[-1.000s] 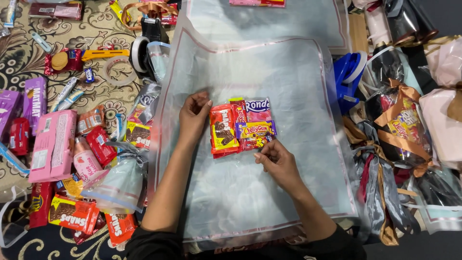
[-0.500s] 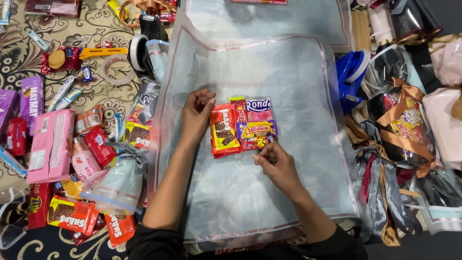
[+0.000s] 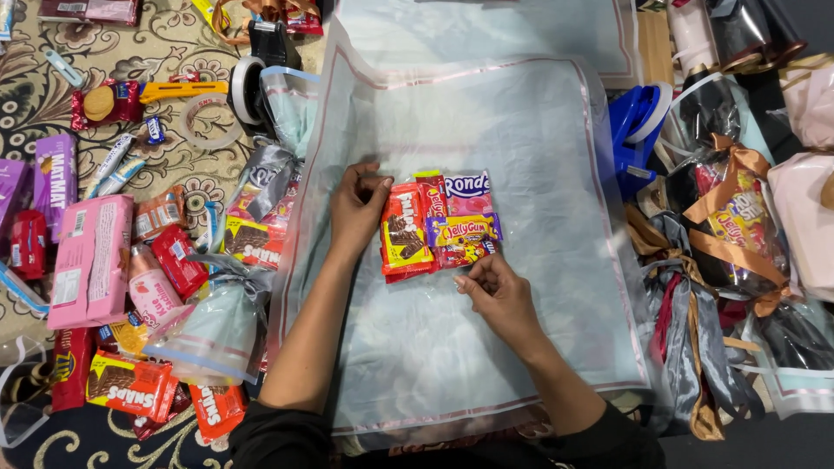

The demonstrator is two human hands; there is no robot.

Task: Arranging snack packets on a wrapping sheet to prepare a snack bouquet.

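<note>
At the far left of the patterned floor (image 3: pixel 165 165) lies a crowd of sweets: a purple bar (image 3: pixel 54 182), a pink box (image 3: pixel 91 259), and red biscuit packets (image 3: pixel 130 386) near the person. A roll of clear tape (image 3: pixel 208 122) sits farther away, just beside a tape dispenser (image 3: pixel 252 74). This side is packed, leaving little open room.

In the middle a large clear plastic sheet (image 3: pixel 486 365) with a thin pink border lies flat. Its left edge overlaps the sweets and its near edge reaches the person's dark sleeves. Most of the sheet is bare, with free room all around a small cluster at its centre.

The left hand (image 3: pixel 358 208) rests palm down on the sheet, fingers curled and touching the left edge of a red biscuit packet (image 3: pixel 404 233); it pins rather than grips. Touching that packet on the right are a blue and white packet (image 3: pixel 467 187) and a yellow and purple sweet packet (image 3: pixel 465 230).

The right hand (image 3: pixel 495 291) sits just near of the cluster, fingertips pinched together beside its near edge; whether they hold anything cannot be told.

At the right, a blue tape dispenser (image 3: pixel 638 122) and wrapped bundles with ribbons (image 3: pixel 730 234) crowd the sheet's right edge.
</note>
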